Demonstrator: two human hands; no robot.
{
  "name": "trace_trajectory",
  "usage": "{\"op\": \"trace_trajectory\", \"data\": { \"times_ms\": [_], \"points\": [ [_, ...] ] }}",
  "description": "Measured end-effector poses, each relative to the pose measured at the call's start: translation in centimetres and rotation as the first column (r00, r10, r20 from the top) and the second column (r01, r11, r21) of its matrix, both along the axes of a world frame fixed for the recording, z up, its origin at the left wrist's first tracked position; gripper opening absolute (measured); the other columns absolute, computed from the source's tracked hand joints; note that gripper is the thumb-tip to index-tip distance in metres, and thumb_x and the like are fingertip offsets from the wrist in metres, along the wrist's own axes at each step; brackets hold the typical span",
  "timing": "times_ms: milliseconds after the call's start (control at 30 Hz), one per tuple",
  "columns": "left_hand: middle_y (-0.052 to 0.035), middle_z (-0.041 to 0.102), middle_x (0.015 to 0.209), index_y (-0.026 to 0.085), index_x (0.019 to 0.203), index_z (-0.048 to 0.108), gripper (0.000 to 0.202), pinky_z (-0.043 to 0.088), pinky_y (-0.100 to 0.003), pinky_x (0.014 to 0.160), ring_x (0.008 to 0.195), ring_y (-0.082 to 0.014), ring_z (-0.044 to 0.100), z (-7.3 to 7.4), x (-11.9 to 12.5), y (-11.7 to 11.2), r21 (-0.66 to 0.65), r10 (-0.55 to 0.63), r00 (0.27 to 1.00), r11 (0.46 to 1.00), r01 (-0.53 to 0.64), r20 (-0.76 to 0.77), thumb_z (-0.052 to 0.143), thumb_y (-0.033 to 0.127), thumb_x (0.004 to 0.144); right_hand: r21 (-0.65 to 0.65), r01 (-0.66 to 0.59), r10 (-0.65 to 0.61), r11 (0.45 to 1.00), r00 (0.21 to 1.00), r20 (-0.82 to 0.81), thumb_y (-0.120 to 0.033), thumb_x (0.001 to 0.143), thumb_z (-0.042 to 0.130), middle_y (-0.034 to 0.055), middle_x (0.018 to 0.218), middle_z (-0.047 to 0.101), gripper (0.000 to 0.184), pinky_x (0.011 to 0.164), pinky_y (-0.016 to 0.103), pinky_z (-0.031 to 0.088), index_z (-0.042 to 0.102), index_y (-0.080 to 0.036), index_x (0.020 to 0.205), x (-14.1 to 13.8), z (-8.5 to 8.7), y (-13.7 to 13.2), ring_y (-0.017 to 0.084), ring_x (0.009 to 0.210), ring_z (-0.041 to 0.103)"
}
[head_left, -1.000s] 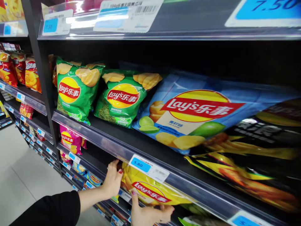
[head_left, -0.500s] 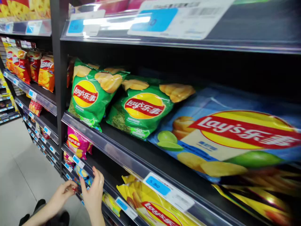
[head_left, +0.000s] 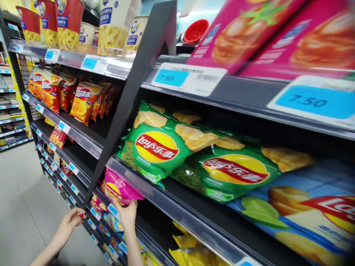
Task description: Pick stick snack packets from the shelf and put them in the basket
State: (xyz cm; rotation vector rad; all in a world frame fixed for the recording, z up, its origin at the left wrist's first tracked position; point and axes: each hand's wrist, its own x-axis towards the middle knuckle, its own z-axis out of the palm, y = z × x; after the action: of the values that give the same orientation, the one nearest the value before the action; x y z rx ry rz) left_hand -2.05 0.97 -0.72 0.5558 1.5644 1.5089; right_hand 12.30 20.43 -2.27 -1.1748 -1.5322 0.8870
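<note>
My right hand [head_left: 127, 216] is at the lower shelf, its thumb and fingers on the lower edge of a pink Lay's chip bag [head_left: 119, 188]. The bag tilts at the shelf front, under the ledge above, and part of it is hidden. Off to the left, my left hand [head_left: 72, 218] hovers in front of the lower shelf edges, touching no bag. Its fingers are curled together, with red at the fingertips and nothing visible in them. Green Lay's bags [head_left: 156, 144] lean on the shelf above my right hand.
A blue Lay's bag [head_left: 277, 199] lies at the right, and yellow bags [head_left: 194, 247] stand below. A dark upright post [head_left: 122, 107] divides the shelving. Orange chip bags [head_left: 84, 101] and snack cups [head_left: 69, 24] fill the left bay. Grey floor [head_left: 19, 199] shows at the left.
The view has swung left and up, so the shelves appear further right and lower. My right hand has gone from open beside the shelf to holding the pink chip bag, which now tilts.
</note>
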Motion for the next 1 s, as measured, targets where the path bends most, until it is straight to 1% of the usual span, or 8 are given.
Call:
{"op": "trace_trajectory", "data": {
  "times_ms": [133,333,467,567,667,767,900,1000],
  "points": [
    [-0.0051,0.069,0.075,0.018,0.080,0.064,0.036,0.040,-0.028,0.062,0.063,-0.0163,0.056,0.0,-3.1,1.1,0.034,-0.133,0.991,0.990,0.134,-0.021,0.063,0.050,0.064,-0.094,0.121,-0.124,0.988,0.992,-0.028,-0.046,0.050,0.073,0.0061,0.068,0.064,0.046,0.062,0.037,0.048,0.057,-0.013,0.079,-0.6,0.2,-1.0,0.024,0.063,0.061],
    [-0.0033,0.067,0.073,0.017,0.080,0.064,0.029,0.038,-0.028,0.062,0.063,-0.0157,0.053,-0.1,-6.2,2.3,0.029,-0.317,0.947,0.947,0.319,-0.054,0.064,0.042,0.064,-0.117,0.312,-0.315,0.943,0.949,-0.008,-0.044,0.042,0.077,0.0062,0.066,0.065,0.048,0.067,0.038,0.047,0.058,-0.014,0.074,0.5,2.0,-2.6,0.027,0.066,0.061],
    [-0.0028,0.067,0.075,0.018,0.079,0.064,0.025,0.039,-0.029,0.065,0.067,-0.0167,0.054,0.0,-6.7,2.1,0.005,-0.400,0.915,0.916,0.401,-0.051,0.062,0.040,0.066,-0.139,0.428,-0.430,0.893,0.903,0.015,-0.044,0.046,0.076,0.0059,0.076,0.067,0.051,0.069,0.038,0.048,0.059,-0.015,0.085,1.2,2.5,-6.5,0.026,0.071,0.061],
    [-0.0043,0.066,0.082,0.019,0.082,0.064,0.024,0.041,-0.030,0.068,0.075,-0.0188,0.054,0.7,-6.6,1.6,-0.018,-0.459,0.888,0.888,0.459,-0.033,0.065,0.037,0.065,-0.320,0.478,-0.516,0.818,0.855,-0.043,-0.044,0.048,0.076,0.0060,0.077,0.068,0.053,0.066,0.038,0.051,0.058,-0.015,0.089,1.3,3.1,-9.9,0.026,0.072,0.062],
    [-0.0055,0.060,0.095,0.021,0.095,0.063,0.036,0.043,-0.028,0.070,0.092,-0.0222,0.051,1.8,-6.4,1.6,-0.020,-0.507,0.862,0.862,0.507,0.000,0.068,0.035,0.062,-0.538,0.368,-0.526,0.759,0.832,-0.173,-0.042,0.045,0.078,0.0060,0.076,0.069,0.053,0.060,0.035,0.052,0.058,-0.015,0.087,1.4,4.3,-12.5,0.027,0.070,0.064],
    [-0.0052,0.052,0.104,0.024,0.108,0.057,0.054,0.046,-0.029,0.073,0.103,-0.0244,0.047,3.1,-6.4,2.3,-0.025,-0.571,0.819,0.819,0.573,0.058,0.073,0.034,0.058,-0.621,0.261,-0.509,0.739,0.821,-0.260,-0.040,0.044,0.079,0.0055,0.076,0.069,0.049,0.061,0.033,0.053,0.059,-0.015,0.081,1.5,5.3,-14.0,0.026,0.070,0.065],
    [-0.0073,0.057,0.102,0.019,0.103,0.059,0.055,0.050,-0.031,0.065,0.087,-0.0231,0.057,4.8,-6.4,3.2,-0.044,-0.703,0.688,0.693,0.720,0.182,0.078,0.030,0.053,-0.672,0.196,-0.527,0.714,0.782,-0.332,-0.044,0.047,0.078,0.0079,0.084,0.070,0.051,0.063,0.034,0.054,0.059,-0.015,0.085,1.1,5.6,-15.4,0.027,0.072,0.066],
    [-0.0091,0.063,0.099,0.017,0.105,0.058,0.052,0.053,-0.033,0.058,0.076,-0.0227,0.062,5.8,-6.4,2.9,-0.049,-0.747,0.605,0.618,0.785,0.276,0.075,0.032,0.058,-0.715,0.092,-0.534,0.693,0.731,-0.424,-0.045,0.050,0.078,0.0104,0.091,0.070,0.055,0.064,0.036,0.055,0.058,-0.015,0.092,0.6,6.1,-16.4,0.029,0.074,0.067]
  ]
}}
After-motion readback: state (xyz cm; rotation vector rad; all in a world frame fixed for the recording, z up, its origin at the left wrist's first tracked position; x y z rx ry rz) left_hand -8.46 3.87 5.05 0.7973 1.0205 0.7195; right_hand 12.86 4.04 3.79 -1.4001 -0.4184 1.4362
